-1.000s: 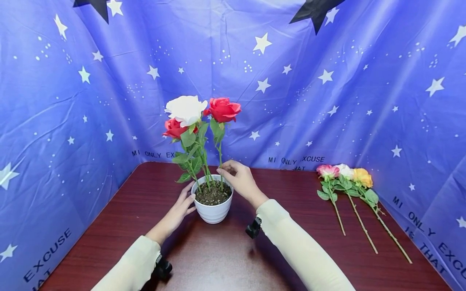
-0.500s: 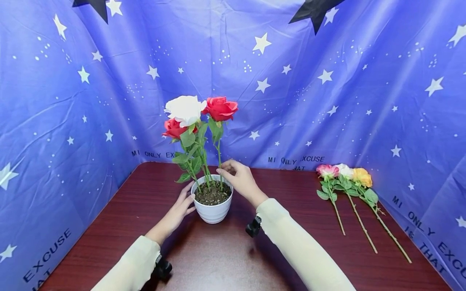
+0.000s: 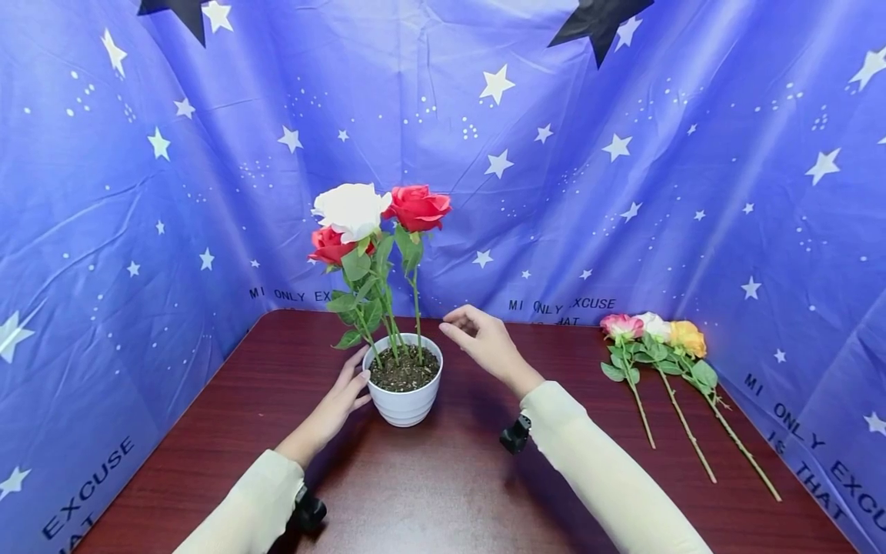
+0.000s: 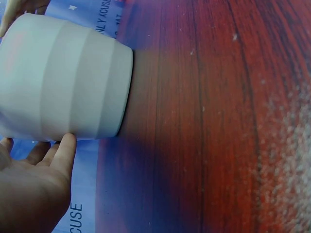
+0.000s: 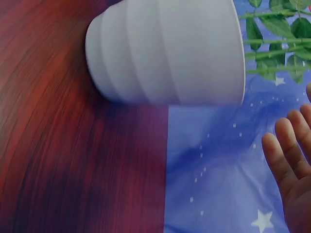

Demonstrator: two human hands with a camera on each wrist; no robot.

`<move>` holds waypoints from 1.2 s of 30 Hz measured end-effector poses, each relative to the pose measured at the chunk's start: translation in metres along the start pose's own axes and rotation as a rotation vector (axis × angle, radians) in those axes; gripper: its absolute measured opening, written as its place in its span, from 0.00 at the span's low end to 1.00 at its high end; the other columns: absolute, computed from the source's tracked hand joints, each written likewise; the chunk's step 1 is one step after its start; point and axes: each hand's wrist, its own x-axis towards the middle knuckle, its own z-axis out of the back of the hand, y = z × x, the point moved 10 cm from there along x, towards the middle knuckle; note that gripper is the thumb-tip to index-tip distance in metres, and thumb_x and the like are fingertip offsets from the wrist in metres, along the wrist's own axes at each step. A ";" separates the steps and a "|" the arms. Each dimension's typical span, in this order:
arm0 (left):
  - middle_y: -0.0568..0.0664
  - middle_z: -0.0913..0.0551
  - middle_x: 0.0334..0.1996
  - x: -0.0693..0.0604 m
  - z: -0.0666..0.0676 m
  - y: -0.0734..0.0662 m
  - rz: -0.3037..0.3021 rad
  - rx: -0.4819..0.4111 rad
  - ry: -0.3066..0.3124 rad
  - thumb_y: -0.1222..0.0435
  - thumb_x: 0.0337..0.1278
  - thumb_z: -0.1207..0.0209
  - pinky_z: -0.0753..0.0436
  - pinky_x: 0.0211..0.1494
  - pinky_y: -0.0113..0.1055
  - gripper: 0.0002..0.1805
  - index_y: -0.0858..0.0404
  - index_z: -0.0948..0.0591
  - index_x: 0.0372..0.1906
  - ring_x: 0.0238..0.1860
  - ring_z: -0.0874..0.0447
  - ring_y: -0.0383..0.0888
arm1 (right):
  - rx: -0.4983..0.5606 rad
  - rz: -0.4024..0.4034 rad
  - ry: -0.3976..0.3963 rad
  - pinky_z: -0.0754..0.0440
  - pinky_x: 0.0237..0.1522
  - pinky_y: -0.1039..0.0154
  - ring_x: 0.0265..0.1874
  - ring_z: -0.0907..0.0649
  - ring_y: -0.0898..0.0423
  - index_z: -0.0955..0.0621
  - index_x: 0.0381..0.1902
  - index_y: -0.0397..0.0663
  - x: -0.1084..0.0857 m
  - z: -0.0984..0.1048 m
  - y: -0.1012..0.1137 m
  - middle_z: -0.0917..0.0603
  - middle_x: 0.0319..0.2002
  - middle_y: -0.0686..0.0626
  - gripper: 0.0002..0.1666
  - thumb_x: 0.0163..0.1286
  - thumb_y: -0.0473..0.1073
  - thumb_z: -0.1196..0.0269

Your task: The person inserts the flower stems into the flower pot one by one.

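Note:
A white ribbed flowerpot (image 3: pixel 404 405) filled with dark soil (image 3: pixel 404 373) stands upright on the table. Stuck in the soil are a white rose (image 3: pixel 351 210), a red rose (image 3: pixel 331 246) partly behind it, and another red rose (image 3: pixel 418 208) on the right. My left hand (image 3: pixel 339 404) rests against the pot's left side with its fingers fairly straight; in the left wrist view a fingertip touches the pot wall (image 4: pixel 63 77). Just right of the rim, my right hand (image 3: pixel 487 346) hovers apart from the pot and stems, holding nothing, its fingers loosely bent.
On the right of the dark red wooden table (image 3: pixel 208 454) lie a pink-and-white rose (image 3: pixel 624 327), a white rose (image 3: pixel 654 327) and a yellow rose (image 3: pixel 687 338), stems toward the front right. A blue starry cloth (image 3: pixel 443 115) encloses the back and sides.
My right hand has let go of the right red rose's stem and moved off to the right. That rose has shifted slightly left. The left hand stays on the pot.

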 end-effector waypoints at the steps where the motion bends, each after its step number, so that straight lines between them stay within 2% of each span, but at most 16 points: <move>1: 0.67 0.52 0.74 0.000 0.000 0.000 0.002 0.002 0.000 0.59 0.81 0.61 0.41 0.71 0.63 0.32 0.60 0.55 0.80 0.74 0.52 0.60 | -0.007 -0.003 0.005 0.17 0.31 0.61 0.28 0.17 0.56 0.16 0.46 0.51 -0.002 0.003 -0.003 0.15 0.31 0.57 0.12 0.71 0.50 0.34; 7: 0.67 0.52 0.74 0.000 -0.001 0.000 0.011 0.001 -0.007 0.59 0.81 0.61 0.41 0.72 0.63 0.32 0.59 0.55 0.80 0.74 0.52 0.60 | -0.081 -0.004 0.015 0.18 0.30 0.61 0.28 0.18 0.59 0.16 0.46 0.52 -0.016 0.025 -0.021 0.16 0.31 0.57 0.12 0.71 0.51 0.34; 14: 0.67 0.54 0.75 -0.002 0.000 -0.001 0.010 0.005 0.000 0.59 0.81 0.62 0.42 0.72 0.63 0.32 0.59 0.56 0.80 0.74 0.53 0.61 | -0.138 -0.055 0.004 0.21 0.26 0.62 0.24 0.20 0.58 0.17 0.45 0.58 -0.035 0.059 -0.048 0.16 0.28 0.45 0.10 0.72 0.54 0.36; 22: 0.67 0.54 0.75 -0.001 0.001 0.000 0.013 0.009 -0.001 0.59 0.81 0.62 0.42 0.72 0.63 0.32 0.59 0.56 0.80 0.74 0.53 0.61 | -0.230 -0.074 -0.037 0.23 0.27 0.64 0.25 0.20 0.57 0.17 0.47 0.50 -0.053 0.100 -0.072 0.16 0.28 0.49 0.14 0.72 0.52 0.35; 29: 0.66 0.55 0.76 -0.001 -0.001 -0.001 0.008 0.008 0.009 0.58 0.81 0.62 0.42 0.72 0.63 0.32 0.59 0.56 0.80 0.75 0.54 0.62 | -0.295 -0.182 -0.038 0.20 0.28 0.64 0.25 0.18 0.57 0.18 0.49 0.46 -0.079 0.145 -0.115 0.15 0.33 0.48 0.16 0.73 0.51 0.36; 36: 0.66 0.55 0.76 -0.002 -0.001 -0.002 0.006 0.009 0.006 0.59 0.81 0.62 0.42 0.72 0.63 0.32 0.59 0.55 0.80 0.75 0.54 0.62 | -0.258 -0.330 -0.023 0.15 0.31 0.63 0.33 0.15 0.44 0.21 0.56 0.36 -0.112 0.186 -0.160 0.16 0.39 0.38 0.23 0.76 0.51 0.40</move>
